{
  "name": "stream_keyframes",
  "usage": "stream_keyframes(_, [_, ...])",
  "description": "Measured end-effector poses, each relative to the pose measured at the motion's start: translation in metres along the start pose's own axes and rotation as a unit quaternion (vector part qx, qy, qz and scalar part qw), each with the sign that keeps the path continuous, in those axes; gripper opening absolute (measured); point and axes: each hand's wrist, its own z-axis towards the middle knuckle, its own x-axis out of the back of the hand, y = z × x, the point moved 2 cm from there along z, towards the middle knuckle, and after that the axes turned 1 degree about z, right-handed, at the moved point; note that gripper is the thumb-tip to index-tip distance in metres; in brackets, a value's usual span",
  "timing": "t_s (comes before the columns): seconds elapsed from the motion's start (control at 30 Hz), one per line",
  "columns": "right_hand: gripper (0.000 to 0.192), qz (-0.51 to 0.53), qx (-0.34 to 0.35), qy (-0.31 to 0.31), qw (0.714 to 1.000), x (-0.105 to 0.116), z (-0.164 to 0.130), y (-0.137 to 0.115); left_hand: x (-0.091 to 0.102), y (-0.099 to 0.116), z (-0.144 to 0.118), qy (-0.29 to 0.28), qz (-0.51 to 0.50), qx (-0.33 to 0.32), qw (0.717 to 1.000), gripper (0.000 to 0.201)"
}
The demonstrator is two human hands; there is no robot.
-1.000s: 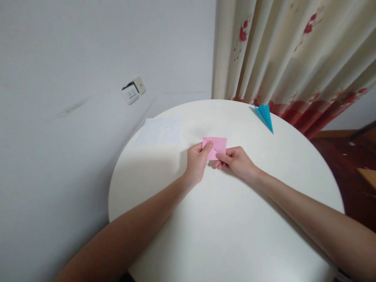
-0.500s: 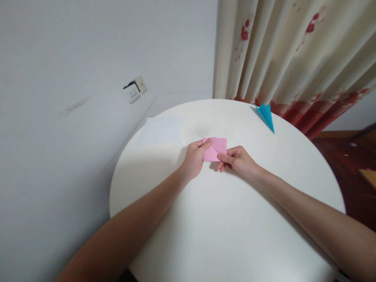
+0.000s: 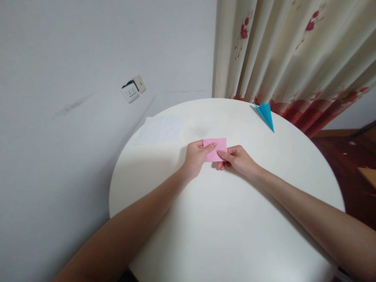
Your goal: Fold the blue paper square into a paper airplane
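Note:
A small folded pink paper (image 3: 221, 144), roughly rectangular with crease lines on its face, is held just above the white table. My left hand (image 3: 195, 158) grips its left side, the thumb lying across the front. On the lower right edge, my right hand (image 3: 238, 158) pinches the same paper between thumb and fingers. Both thumbs rest close together near the paper's middle. Most of the left fingers are hidden behind the paper.
The round white table (image 3: 223, 219) stands against a wall with a socket (image 3: 131, 92). A white sheet of paper (image 3: 160, 130) lies at the back left. A blue paper plane (image 3: 266, 115) sits near the back right edge, by a floral curtain (image 3: 282, 58).
My left thumb has slid down and to the right across the pink paper, toward the right thumb. My right hand has kept its pinch almost unmoved.

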Motion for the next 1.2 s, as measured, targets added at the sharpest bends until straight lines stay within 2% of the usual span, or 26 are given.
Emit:
stream_keyframes(0.23, [0.060,-0.075,0.052,0.044,0.995,0.005,0.001,0.002,-0.006,-0.001,-0.004,0.015,0.020,0.006,1.000,0.039])
stream_keyframes(0.37, [0.062,-0.075,0.078,0.009,0.994,0.006,0.002,0.001,-0.008,0.000,-0.005,0.012,0.022,0.002,1.000,0.039])
stream_keyframes(0.43, [0.062,-0.054,0.080,-0.008,0.995,0.005,0.001,-0.001,-0.008,0.001,-0.006,-0.016,0.013,0.008,1.000,0.040])
stream_keyframes(0.6, [0.061,-0.013,0.071,-0.035,0.997,0.000,-0.001,-0.008,-0.012,0.000,-0.009,-0.131,-0.017,0.055,0.990,0.040])
stream_keyframes(0.7, [0.061,-0.007,0.065,-0.035,0.997,-0.002,-0.001,-0.007,-0.013,-0.001,-0.009,-0.148,-0.034,0.070,0.986,0.041])
stream_keyframes(0.83, [0.065,-0.027,0.064,0.003,0.998,-0.002,0.001,-0.003,-0.013,-0.002,-0.008,-0.136,-0.057,0.065,0.987,0.042])
stream_keyframes(0.97, [0.062,-0.021,0.048,0.034,0.998,-0.002,0.002,0.002,-0.011,-0.004,-0.004,-0.075,-0.068,0.050,0.994,0.041])
stream_keyframes(1.1, [0.060,0.005,0.023,0.011,1.000,-0.004,0.002,0.006,-0.007,-0.005,-0.002,-0.014,-0.071,0.031,0.997,0.042])
stream_keyframes(1.2, [0.062,0.015,0.017,-0.010,1.000,-0.006,0.001,0.006,-0.008,-0.004,-0.002,-0.016,-0.081,0.030,0.996,0.041])
